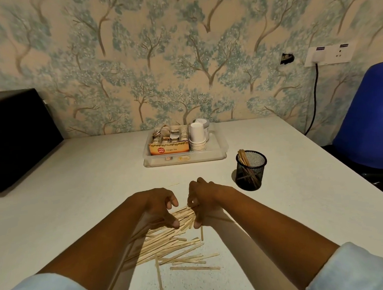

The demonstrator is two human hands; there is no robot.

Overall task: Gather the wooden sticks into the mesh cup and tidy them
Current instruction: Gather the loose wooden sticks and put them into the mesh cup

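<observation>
A loose pile of pale wooden sticks [169, 245] lies scattered on the white table between my forearms. My right hand [203, 199] is closed around a bundle of these sticks at the pile's far end. My left hand [161, 207] hovers beside it with curled, spread fingers, its fingertips touching the same bundle. The black mesh cup [250, 170] stands upright to the right of my hands and holds several sticks that lean against its left rim.
A clear plastic tray [217, 153] at the back holds a tea box, sachets and stacked paper cups. A black box [17, 136] sits at far left, a blue chair [371, 117] at far right. One thin stick lies just beyond my hands.
</observation>
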